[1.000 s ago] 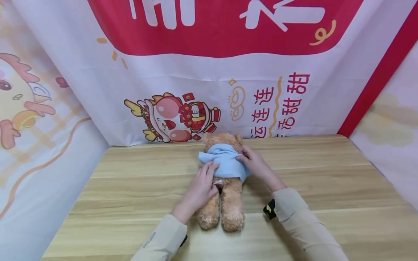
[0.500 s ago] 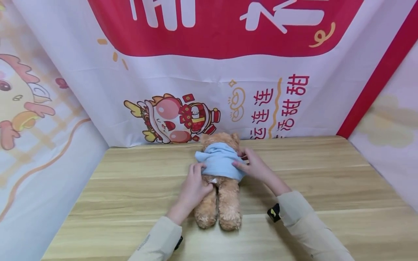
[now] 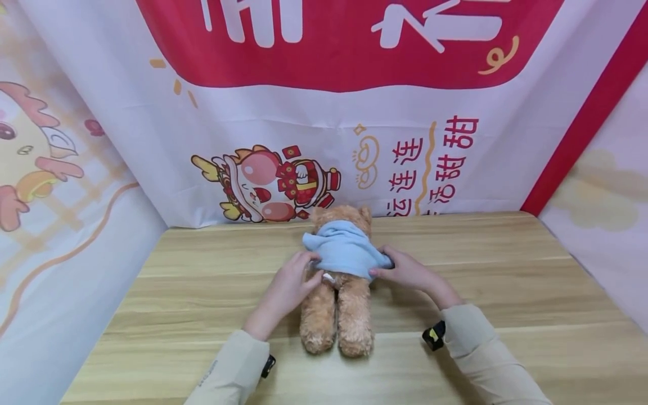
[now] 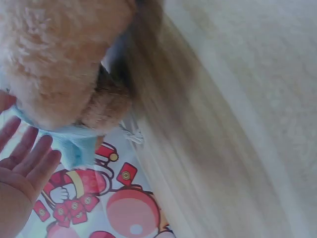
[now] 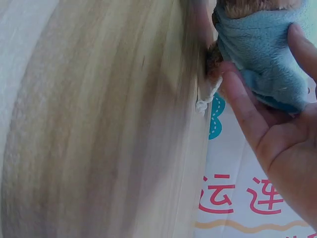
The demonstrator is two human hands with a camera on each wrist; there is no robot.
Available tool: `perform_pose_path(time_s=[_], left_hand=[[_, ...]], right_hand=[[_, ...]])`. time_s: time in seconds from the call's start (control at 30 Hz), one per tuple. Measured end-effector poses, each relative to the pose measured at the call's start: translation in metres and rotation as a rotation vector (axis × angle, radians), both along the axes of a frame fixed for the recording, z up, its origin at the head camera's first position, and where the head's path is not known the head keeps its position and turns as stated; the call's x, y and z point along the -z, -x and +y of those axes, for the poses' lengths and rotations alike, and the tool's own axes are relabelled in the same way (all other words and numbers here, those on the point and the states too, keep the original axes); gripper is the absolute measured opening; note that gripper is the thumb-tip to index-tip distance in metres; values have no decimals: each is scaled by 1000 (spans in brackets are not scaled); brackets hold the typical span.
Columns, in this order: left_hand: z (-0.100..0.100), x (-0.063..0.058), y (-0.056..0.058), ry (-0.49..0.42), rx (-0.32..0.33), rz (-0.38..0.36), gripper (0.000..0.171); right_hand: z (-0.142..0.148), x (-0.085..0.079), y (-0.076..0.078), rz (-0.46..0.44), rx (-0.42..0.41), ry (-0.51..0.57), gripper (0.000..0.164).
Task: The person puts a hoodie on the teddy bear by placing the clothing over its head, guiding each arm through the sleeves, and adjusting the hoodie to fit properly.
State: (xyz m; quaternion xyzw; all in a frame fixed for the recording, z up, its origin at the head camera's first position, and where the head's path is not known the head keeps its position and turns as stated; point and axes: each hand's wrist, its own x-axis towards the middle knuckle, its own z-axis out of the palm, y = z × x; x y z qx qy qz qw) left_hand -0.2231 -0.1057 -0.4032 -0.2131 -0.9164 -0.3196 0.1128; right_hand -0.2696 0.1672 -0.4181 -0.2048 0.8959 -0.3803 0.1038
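Note:
A brown teddy bear (image 3: 354, 318) lies back up on the table, head toward the far edge and legs toward me. It wears a light blue hoodie (image 3: 341, 256), bunched around the neck; a small white tag (image 3: 329, 277) shows below its hem. My left hand (image 3: 289, 281) rests at the hoodie's lower left edge, its fingers straight and spread in the left wrist view. On the other side, my right hand (image 3: 411, 273) holds the lower right of the hoodie between thumb and fingers, cloth drawn outward. White drawstring (image 5: 203, 105) hangs beside the bear in the right wrist view.
The wood-grain table (image 3: 202, 315) ends at a white and red printed cloth (image 3: 283, 107) close behind the bear's head. More printed cloth hangs at the left (image 3: 55, 236) and right. Black straps (image 3: 434, 334) sit at both sleeve cuffs.
My right hand has slid down from the hoodie's upper right side to its lower right corner, pulling it outward. My left hand has shifted left and the bear moved slightly left.

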Motion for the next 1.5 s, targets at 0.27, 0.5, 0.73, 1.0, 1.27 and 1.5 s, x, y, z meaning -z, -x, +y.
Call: perform_pose_path(time_s=[0.27,0.5,0.73,1.0,1.27,1.5], left_hand=[[-4,6,4,108,2,241,18],[4,8,-3,383,-85,528,22],[5,20,3,421,-95,713,21],[-2,25,4,85,-34,318,31],[1,15,3,-55,-40,65,26],[12,0,10,-123,-111,-31,33]], right_hand=[[-4,6,-1,20,-17,56,57],[-9,6,-2,21,-4,61,54],[-12,4,-4,18,17,67,55],[-12,8,-5,-28,28,121,63],[-20,13,-5,10,18,191,88],[-29,11,-6,27,49,233,81]])
